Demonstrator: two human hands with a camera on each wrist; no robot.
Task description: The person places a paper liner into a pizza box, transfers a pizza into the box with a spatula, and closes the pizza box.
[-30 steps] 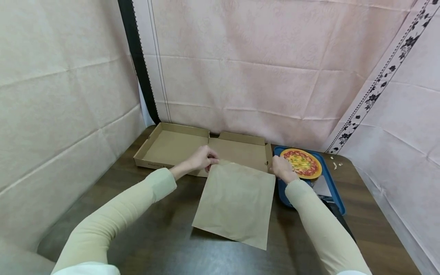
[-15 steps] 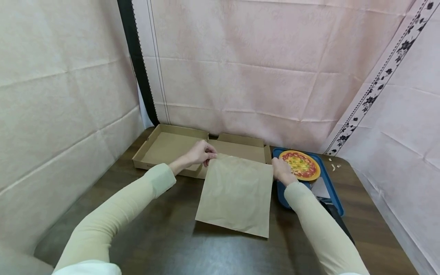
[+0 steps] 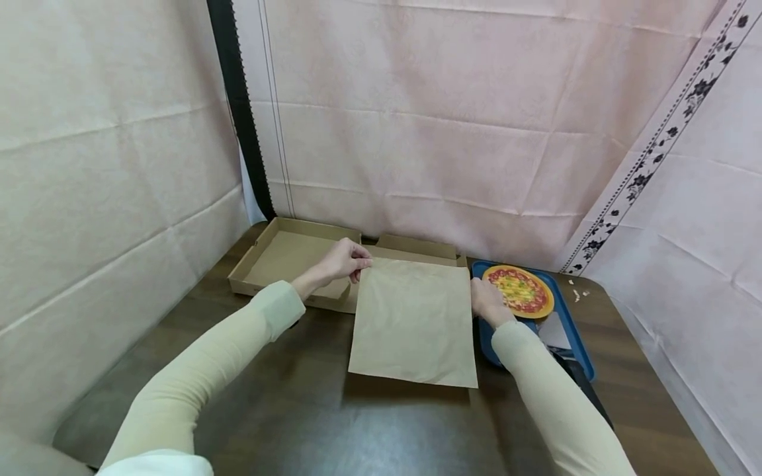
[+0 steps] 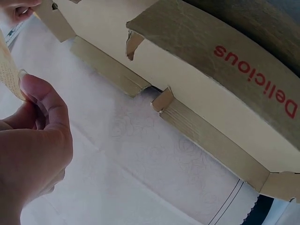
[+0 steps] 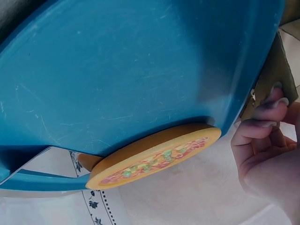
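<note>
A sheet of brown paper [image 3: 413, 324] hangs between my two hands over the table, its lower edge toward me. My left hand [image 3: 340, 261] pinches the upper left corner between thumb and index finger; in the left wrist view only a strip of the sheet [image 4: 9, 75] shows beside the thumb. At the upper right corner, my right hand [image 3: 489, 301] holds the sheet with curled fingers, partly hidden in the head view. Behind the paper lies an opened cardboard pizza box [image 3: 292, 254], whose right half is mostly covered by the sheet. Red lettering marks the box's side [image 4: 262, 79].
To the right, a blue tray [image 3: 573, 330] carries a toy-like pizza [image 3: 519, 291] and a shiny flat metal blade [image 3: 555, 330], with a dark handle-like part partly behind the right sleeve. Small pale scraps [image 3: 576, 294] lie beyond the tray. Cloth curtains [image 3: 417, 152] enclose the table.
Both hands keep their hold on the paper. Its lower edge has risen and swung away from me, and the sheet now hangs straighter and covers more of the box's right half.
</note>
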